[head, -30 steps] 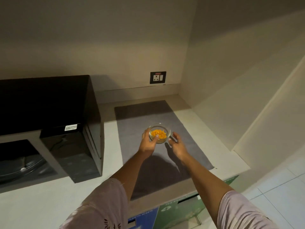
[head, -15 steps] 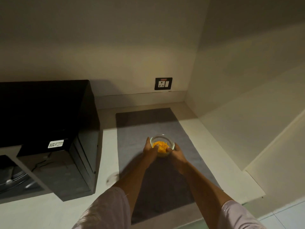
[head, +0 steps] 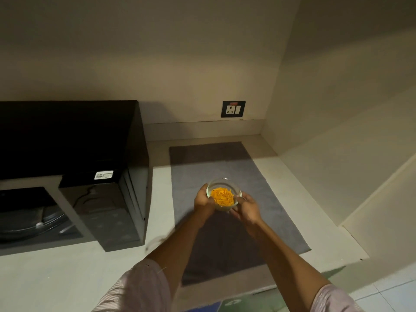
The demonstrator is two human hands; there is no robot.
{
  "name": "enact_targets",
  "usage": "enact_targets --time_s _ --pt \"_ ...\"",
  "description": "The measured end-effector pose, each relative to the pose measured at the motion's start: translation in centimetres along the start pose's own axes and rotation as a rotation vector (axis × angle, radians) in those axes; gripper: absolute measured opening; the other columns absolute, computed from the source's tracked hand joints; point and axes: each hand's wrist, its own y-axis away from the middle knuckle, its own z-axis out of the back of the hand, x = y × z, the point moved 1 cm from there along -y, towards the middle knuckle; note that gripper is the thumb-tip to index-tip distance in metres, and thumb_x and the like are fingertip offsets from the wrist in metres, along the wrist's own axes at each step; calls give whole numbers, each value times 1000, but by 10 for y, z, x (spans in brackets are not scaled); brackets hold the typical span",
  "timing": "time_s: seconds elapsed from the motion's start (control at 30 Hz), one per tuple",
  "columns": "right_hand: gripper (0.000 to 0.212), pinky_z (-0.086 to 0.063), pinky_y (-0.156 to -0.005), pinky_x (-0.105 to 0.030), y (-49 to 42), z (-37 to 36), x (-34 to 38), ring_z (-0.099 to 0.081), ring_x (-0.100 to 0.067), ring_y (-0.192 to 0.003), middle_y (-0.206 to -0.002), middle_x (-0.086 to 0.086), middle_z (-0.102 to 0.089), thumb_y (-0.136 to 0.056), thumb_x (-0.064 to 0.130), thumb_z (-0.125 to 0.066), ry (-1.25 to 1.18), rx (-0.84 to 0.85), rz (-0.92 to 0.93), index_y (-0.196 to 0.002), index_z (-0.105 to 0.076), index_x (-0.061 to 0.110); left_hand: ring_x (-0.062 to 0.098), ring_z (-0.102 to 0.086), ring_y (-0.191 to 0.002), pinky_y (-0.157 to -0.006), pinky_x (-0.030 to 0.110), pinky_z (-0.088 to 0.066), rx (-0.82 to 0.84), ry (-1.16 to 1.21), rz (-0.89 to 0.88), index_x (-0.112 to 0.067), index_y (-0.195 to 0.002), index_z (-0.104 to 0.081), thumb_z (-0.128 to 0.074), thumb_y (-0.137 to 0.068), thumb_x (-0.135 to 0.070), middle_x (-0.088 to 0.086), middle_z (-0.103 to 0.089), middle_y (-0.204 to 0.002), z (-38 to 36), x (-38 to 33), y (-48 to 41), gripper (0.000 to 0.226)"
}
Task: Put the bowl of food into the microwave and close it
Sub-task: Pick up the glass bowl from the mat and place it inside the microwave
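Observation:
A small clear glass bowl (head: 221,186) holds orange strips of food (head: 222,196). My left hand (head: 203,203) grips its left side and my right hand (head: 247,208) grips its right side, both curled round the bowl just above the grey mat (head: 258,176). The black microwave (head: 74,154) stands to the left on the counter. Its door is open, and the cavity with the glass turntable (head: 29,224) shows at the far left.
A pale counter (head: 67,273) runs under the microwave and mat. Walls close the back and right side, with a black power socket (head: 233,109) on the back wall. Tiled floor (head: 394,296) shows at bottom right.
Both hands have closed round the bowl, and it seems to have come slightly up off the mat. The view has shifted a little.

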Motion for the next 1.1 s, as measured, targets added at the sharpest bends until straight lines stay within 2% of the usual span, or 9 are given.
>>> enact_targets --time_s 0.13,0.37,0.43,0.57,0.7,0.9,0.97,1.03,1.1 --pt "15 -54 -58 -24 34 -11 -6 -65 -12 -64 -82 -7 -67 -96 14 -51 -44 -13 9 -106 -62 16 36 -56 -123 -107 49 -43 -14 -82 -57 -1 -134 -52 -62 -75 -13 21 -61 -131 25 8 20 61" --pt "19 -44 -40 -18 126 -38 -17 -52 -10 -37 -53 -8 -60 -89 1 -56 -13 -46 116 -103 -65 -9 38 -60 -119 -103 58 -45 -25 72 -56 -4 -133 -55 -67 -84 -6 17 -64 -129 93 20 102 50" --pt "17 -48 -41 -19 155 -47 -28 -55 -8 -38 -54 -7 -62 -89 2 -58 -29 -54 128 -100 -67 -8 40 -61 -117 -101 61 -45 -23 152 -57 -3 -129 -58 -69 -81 -8 18 -65 -126 113 24 128 49" --pt "15 -60 -57 -26 209 -73 -59 -67 -9 -51 -65 -7 -71 -89 7 -61 -28 -30 89 -98 -71 2 29 -51 -131 -111 47 -41 -46 180 -7 -1 -140 -46 -68 -84 -4 12 -54 -140 163 38 178 60" --pt "17 -52 -47 -20 246 -112 -84 -59 -5 -44 -54 -1 -65 -90 6 -61 15 20 99 -102 -69 -2 29 -63 -117 -96 56 -52 -76 153 -12 -16 -130 -60 -70 -82 -14 7 -69 -122 220 60 211 49" --pt "30 -62 -73 -34 283 -188 -117 -73 -26 -83 -97 -18 -75 -87 13 -68 97 93 179 -115 -69 2 17 -56 -105 -56 12 -53 -193 211 16 -1 -134 -52 -57 -89 6 0 -57 -117 307 46 259 46" --pt "30 -60 -66 -28 295 -215 -123 -72 -26 -82 -99 -18 -75 -87 13 -68 84 127 187 -115 -69 1 16 -54 -106 -51 8 -51 -217 249 21 -1 -138 -47 -56 -90 6 4 -56 -121 335 51 263 50" --pt "30 -56 -57 -19 304 -239 -127 -72 -23 -80 -100 -18 -74 -88 12 -67 63 164 181 -116 -68 0 17 -56 -107 -57 11 -54 -238 268 34 -6 -140 -46 -60 -89 1 3 -56 -126 362 58 264 53" --pt "30 -54 -54 -17 313 -261 -133 -68 -21 -76 -99 -18 -73 -88 12 -66 60 200 182 -117 -67 0 22 -58 -117 -84 30 -58 -297 239 33 -10 -140 -48 -66 -87 -8 1 -56 -136 388 69 264 56"
